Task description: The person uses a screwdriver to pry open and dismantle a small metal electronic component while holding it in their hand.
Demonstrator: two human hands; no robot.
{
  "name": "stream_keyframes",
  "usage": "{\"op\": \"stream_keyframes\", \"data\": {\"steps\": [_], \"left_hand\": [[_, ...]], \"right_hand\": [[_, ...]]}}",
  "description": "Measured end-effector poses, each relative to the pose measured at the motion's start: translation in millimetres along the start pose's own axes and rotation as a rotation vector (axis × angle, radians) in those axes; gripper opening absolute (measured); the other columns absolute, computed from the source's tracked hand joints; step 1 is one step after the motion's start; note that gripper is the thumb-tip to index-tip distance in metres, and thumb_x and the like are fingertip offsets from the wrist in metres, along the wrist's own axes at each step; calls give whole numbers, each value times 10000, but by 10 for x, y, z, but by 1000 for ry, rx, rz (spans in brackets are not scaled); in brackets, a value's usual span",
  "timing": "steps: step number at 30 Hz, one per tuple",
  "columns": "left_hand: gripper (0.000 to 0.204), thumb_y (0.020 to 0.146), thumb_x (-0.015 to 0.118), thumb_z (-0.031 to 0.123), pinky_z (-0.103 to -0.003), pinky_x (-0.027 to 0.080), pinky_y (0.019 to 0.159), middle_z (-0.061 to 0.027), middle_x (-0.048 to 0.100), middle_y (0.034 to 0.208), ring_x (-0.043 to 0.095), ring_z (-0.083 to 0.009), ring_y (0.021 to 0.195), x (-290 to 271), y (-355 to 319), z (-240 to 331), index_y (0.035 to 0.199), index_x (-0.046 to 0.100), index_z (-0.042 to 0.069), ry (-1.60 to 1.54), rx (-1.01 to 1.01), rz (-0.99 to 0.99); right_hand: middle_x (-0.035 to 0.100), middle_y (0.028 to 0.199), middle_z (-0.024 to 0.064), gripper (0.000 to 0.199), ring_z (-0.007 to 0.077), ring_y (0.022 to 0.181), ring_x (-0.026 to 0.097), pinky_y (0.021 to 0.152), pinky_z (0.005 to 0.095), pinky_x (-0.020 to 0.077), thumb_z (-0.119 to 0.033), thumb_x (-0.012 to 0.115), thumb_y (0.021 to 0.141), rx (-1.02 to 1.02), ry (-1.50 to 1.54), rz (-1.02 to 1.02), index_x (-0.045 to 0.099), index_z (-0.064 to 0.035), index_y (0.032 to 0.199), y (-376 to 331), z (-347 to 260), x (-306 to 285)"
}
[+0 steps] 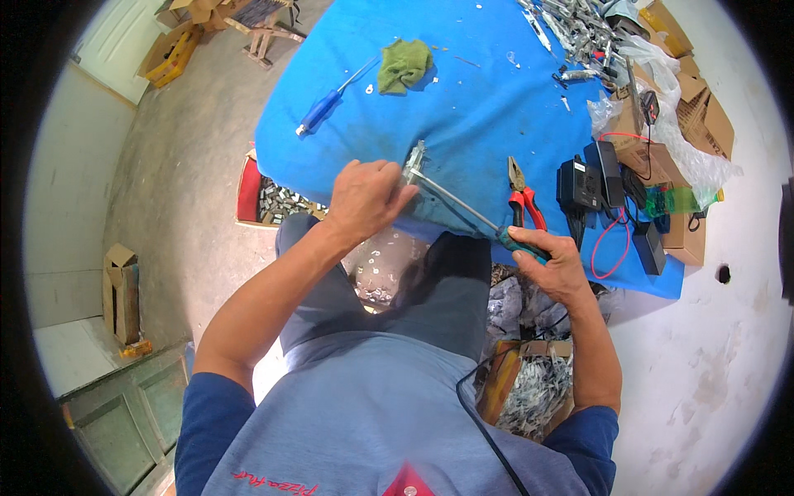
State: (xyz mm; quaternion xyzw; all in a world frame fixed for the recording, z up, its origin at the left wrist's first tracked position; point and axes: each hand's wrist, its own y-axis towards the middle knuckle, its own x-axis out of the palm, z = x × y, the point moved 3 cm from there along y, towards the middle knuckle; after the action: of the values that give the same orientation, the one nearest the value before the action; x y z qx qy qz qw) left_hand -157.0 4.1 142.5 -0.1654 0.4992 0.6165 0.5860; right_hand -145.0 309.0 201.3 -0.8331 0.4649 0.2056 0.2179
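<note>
One left hand [370,200] and one right hand [552,266] are showing at one table [488,107]. Two screwdrivers are appearing: one teal-handled screwdriver [508,239] and one blue screwdriver [320,111]. One pair of pliers [523,197], one green cloth [404,66], one metal part [416,157] and one green bottle [668,198] are showing singly. At least three black boxes [581,185] are sitting toward the right. One red-sided box [249,188] is holding metal pieces [285,202] too numerous to count, and one far-right pile [576,35] is likewise defying an exact count
</note>
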Motion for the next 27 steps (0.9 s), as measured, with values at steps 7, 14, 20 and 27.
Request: {"op": "stream_keyframes", "data": {"steps": [7, 14, 20, 27], "left_hand": [[322, 859, 700, 306, -440, 374, 603, -104, 546, 686, 537, -340, 637, -13, 1, -10, 737, 519, 69, 1, 0, -35], [322, 864, 692, 303, -447, 375, 598, -113, 546, 688, 539, -352, 645, 1, -12, -13, 737, 516, 64, -7, -13, -21], [331, 869, 684, 310, -449, 376, 599, -121, 544, 690, 536, -359, 647, -5, 20, -19, 738, 509, 61, 3, -2, -52], [342, 854, 701, 316, -454, 390, 608, -123, 549, 701, 540, -364, 655, -17, -7, -35, 740, 506, 58, -31, 4, -37]], "right_hand": [[724, 1057, 90, 342, 127, 956, 665, 857, 274, 509, -66, 699, 841, 93, 206, 19, 674, -14, 1178, 48, 142, 55], [725, 1040, 91, 332, 140, 964, 664, 856, 272, 509, -80, 694, 853, -175, -136, 111, 669, -16, 1178, -50, -3, 201], [690, 861, 88, 339, 72, 696, 595, 584, 212, 464, -86, 680, 884, 263, 492, -48, 649, -35, 1217, -23, 228, 164], [639, 823, 124, 334, 102, 536, 554, 388, 186, 398, -126, 640, 921, 388, 848, -69, 602, 3, 1227, -11, 364, 263]]}}
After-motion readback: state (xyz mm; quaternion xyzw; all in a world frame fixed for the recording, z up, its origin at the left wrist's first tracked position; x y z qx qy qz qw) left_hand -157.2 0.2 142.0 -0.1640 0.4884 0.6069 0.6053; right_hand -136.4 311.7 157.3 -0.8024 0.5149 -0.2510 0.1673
